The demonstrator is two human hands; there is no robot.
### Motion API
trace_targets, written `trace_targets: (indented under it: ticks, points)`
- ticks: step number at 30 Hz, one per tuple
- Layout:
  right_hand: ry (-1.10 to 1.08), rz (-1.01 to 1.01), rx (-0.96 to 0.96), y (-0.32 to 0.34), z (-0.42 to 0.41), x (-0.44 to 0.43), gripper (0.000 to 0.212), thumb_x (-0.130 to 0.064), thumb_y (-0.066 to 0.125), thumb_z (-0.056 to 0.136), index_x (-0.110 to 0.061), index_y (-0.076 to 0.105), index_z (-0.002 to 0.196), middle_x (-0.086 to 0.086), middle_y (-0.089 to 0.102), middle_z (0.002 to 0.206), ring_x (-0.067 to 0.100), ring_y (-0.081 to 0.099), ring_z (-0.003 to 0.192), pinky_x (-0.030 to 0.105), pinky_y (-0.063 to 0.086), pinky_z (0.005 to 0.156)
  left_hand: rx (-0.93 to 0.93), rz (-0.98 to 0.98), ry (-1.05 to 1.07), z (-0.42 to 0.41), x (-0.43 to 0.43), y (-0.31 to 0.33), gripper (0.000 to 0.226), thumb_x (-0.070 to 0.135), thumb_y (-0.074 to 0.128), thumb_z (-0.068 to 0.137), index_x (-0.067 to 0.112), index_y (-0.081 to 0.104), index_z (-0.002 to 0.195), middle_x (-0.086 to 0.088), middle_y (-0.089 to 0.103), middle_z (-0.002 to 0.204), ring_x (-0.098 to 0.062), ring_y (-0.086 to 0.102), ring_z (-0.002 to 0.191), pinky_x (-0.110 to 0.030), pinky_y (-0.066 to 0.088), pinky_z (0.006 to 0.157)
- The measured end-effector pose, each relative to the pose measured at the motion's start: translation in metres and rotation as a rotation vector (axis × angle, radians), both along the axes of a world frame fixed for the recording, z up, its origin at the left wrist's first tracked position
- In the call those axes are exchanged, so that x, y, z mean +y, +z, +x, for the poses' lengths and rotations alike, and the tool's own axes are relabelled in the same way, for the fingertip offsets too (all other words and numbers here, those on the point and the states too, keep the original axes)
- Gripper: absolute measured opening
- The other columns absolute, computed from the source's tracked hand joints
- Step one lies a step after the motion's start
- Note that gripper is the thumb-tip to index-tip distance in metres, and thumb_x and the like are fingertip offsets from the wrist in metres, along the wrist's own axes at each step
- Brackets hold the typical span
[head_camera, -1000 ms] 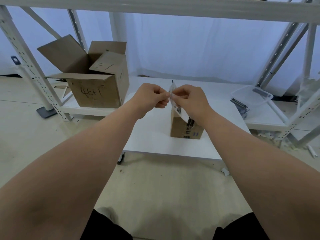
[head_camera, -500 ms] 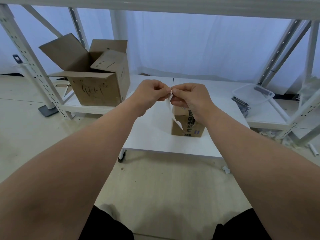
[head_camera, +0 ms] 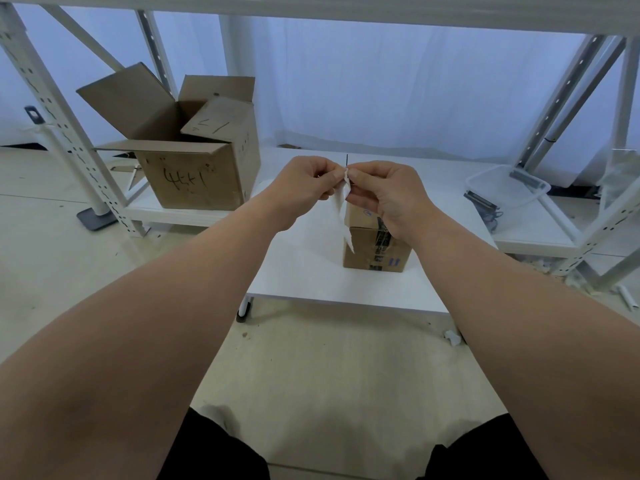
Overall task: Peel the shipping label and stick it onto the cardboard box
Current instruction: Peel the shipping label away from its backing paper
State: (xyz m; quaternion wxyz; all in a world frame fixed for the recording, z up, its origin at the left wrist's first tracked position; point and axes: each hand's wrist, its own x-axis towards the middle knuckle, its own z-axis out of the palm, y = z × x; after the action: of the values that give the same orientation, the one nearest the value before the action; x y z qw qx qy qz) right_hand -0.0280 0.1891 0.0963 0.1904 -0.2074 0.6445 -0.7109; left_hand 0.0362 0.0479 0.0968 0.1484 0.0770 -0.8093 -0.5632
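Two bare forearms reach forward, the left hand (head_camera: pixel 306 183) and right hand (head_camera: pixel 382 192) meeting, fingers (head_camera: pixel 353 174) of both pinched shut on the top of the shipping label (head_camera: pixel 341 209). The label hangs lengthwise down. Just beyond and below, nearer the right hand, the cardboard box (head_camera: pixel 372 249) stands on the white worktop (head_camera: pixel 304 268).

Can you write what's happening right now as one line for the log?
step: peeling shipping label | left hand, right hand: pinching label top | small cardboard box: on white table, unlabelled
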Motion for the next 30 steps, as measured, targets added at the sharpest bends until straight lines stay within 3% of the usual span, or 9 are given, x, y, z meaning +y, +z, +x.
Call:
trace_targets:
  ticks: [14, 18, 23, 28, 30]
  points:
    - [0.027, -0.052, -0.063, 0.002, 0.000, 0.003, 0.007, -0.003, 0.063, 0.088, -0.005, 0.070, 0.088, 0.000, 0.074, 0.072, 0.010, 0.072, 0.068, 0.022, 0.057, 0.066, 0.015, -0.011, -0.010, 0.000, 0.001, 0.001, 0.017, 0.017, 0.051, 0.096, 0.011, 0.063, 0.087, -0.006, 0.061, 0.086, -0.008, 0.051, 0.069, -0.016, 0.046, 0.070]
    - [0.052, -0.072, -0.106, 0.002, -0.002, 0.005, 0.009, -0.013, 0.068, 0.086, -0.006, 0.071, 0.091, 0.007, 0.074, 0.085, 0.019, 0.072, 0.081, 0.024, 0.057, 0.072, 0.049, -0.056, 0.019, 0.001, 0.006, 0.002, 0.013, 0.013, 0.053, 0.095, 0.011, 0.061, 0.084, -0.002, 0.061, 0.079, -0.008, 0.053, 0.068, -0.012, 0.047, 0.065]
    - [0.028, -0.046, -0.019, 0.001, -0.004, 0.006, 0.009, -0.006, 0.071, 0.082, -0.007, 0.070, 0.091, 0.006, 0.074, 0.085, 0.015, 0.072, 0.083, 0.024, 0.058, 0.078, 0.107, -0.050, 0.036, 0.002, 0.009, 0.004, 0.006, 0.006, 0.053, 0.093, 0.004, 0.059, 0.093, -0.001, 0.065, 0.077, -0.008, 0.059, 0.069, -0.015, 0.049, 0.067]
    - [-0.038, 0.048, 0.151, -0.001, -0.004, 0.006, 0.014, -0.008, 0.073, 0.080, -0.002, 0.071, 0.093, 0.024, 0.072, 0.093, 0.033, 0.069, 0.087, 0.040, 0.056, 0.089, 0.059, -0.014, 0.078, -0.001, 0.013, 0.003, 0.016, 0.019, 0.062, 0.090, 0.003, 0.064, 0.091, -0.009, 0.066, 0.086, -0.016, 0.062, 0.081, -0.030, 0.054, 0.084]
    - [-0.021, 0.082, 0.206, 0.000, -0.003, 0.006, 0.010, -0.005, 0.071, 0.081, -0.005, 0.072, 0.091, 0.020, 0.071, 0.091, 0.027, 0.063, 0.082, 0.038, 0.054, 0.086, 0.036, 0.028, 0.087, -0.002, 0.012, 0.002, 0.020, 0.022, 0.066, 0.087, 0.002, 0.066, 0.090, -0.012, 0.068, 0.090, -0.019, 0.064, 0.085, -0.032, 0.055, 0.088]
